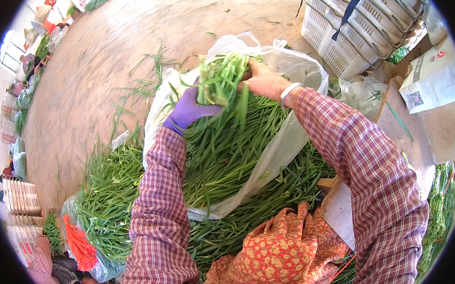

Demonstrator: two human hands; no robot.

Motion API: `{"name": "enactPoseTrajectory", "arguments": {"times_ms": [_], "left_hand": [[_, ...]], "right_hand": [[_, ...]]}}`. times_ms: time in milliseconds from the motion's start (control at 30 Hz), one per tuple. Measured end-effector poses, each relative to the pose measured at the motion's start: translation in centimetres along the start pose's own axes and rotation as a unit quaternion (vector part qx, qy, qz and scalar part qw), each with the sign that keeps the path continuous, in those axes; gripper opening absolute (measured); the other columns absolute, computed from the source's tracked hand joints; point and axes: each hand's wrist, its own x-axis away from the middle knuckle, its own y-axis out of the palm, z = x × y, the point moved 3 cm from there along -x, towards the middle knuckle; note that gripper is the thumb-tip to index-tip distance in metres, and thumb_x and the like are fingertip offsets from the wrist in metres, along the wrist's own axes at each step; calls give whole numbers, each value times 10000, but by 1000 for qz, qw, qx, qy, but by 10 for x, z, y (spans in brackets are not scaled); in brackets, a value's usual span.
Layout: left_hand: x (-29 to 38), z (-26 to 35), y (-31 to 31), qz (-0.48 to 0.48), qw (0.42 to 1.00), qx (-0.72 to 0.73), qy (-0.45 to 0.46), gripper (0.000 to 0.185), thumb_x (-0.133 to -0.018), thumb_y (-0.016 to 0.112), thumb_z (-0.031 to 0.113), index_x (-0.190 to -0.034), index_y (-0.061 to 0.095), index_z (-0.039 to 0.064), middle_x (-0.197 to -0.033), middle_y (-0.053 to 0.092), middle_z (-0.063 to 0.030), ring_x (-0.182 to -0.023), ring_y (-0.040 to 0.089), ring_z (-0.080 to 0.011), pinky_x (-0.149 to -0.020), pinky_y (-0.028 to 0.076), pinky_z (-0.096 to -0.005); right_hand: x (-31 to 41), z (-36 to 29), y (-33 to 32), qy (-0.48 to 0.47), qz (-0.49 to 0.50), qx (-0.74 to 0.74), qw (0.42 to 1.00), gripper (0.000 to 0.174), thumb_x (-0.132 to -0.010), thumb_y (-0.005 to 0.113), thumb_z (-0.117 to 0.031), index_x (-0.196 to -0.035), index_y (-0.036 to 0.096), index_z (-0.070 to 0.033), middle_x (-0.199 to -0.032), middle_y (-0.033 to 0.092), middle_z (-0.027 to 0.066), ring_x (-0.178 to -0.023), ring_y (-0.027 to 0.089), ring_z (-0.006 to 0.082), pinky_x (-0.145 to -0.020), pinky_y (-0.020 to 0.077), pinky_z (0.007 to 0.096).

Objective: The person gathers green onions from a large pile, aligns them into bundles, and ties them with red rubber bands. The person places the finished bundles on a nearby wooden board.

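My left hand point(192, 108), in a purple glove, grips a bunch of green leafy stalks point(219, 79), probably Chinese chives, from its left side. Bare, with a silver bangle point(289, 93) at the wrist, my right hand point(264, 78) closes on the same bunch from the right; its fingertips are partly hidden behind the stalks. Pale cut ends show at the bunch, and some leaves under it are blurred. Directly below lies a large heap of long green leaves point(230, 154) inside an open clear plastic bag point(277, 156).
More loose greens point(109, 189) lie left of the bag, beside a bundle of red ties point(78, 246). A white plastic crate point(335, 43) in a metal rack stands at upper right, near a white printed carton point(434, 76). Scattered leaves lie on the floor point(87, 75). Other people are along the left edge.
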Motion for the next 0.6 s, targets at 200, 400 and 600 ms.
{"name": "enactPoseTrajectory", "arguments": {"times_ms": [200, 400, 600], "left_hand": [[1, 6, 10, 61, 979, -87, 176, 850, -644, 939, 131, -1366, 509, 9, -1212, 658, -68, -1076, 639, -185, -939, 538, -346], [-7, -27, -8, 144, 939, 214, 228, 665, -744, 836, 45, -1338, 538, 18, -1175, 676, -97, -1011, 675, -202, -896, 586, -354], [6, -4, -10, 236, 947, 119, 183, 597, -751, 806, -7, -1289, 546, 5, -1144, 664, -96, -968, 674, -207, -850, 573, -352]], "right_hand": [[-5, -37, 20, -209, 55, 179, 960, 287, -748, 649, -87, -991, 580, 50, -920, 655, 238, -937, 645, 399, -856, 510, 448], [-15, -53, 47, -251, 40, 188, 949, 285, -764, 640, -94, -1006, 634, 57, -905, 660, 276, -908, 658, 417, -843, 525, 463], [-24, -77, 19, -250, 94, 150, 952, 298, -869, 589, -155, -1111, 658, 5, -903, 728, 196, -875, 705, 376, -818, 556, 420]]}}
